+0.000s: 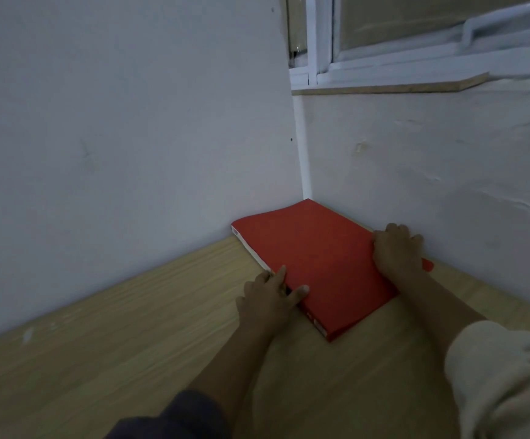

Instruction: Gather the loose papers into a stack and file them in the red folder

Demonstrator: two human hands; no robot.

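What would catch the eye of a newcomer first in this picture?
The closed red folder stands out most, flat on the pale wooden table in the corner of two white walls. The left hand touches its left edge, thumb on the cover; the right hand rests on its right edge by the wall. A white-framed window sits at the upper right.
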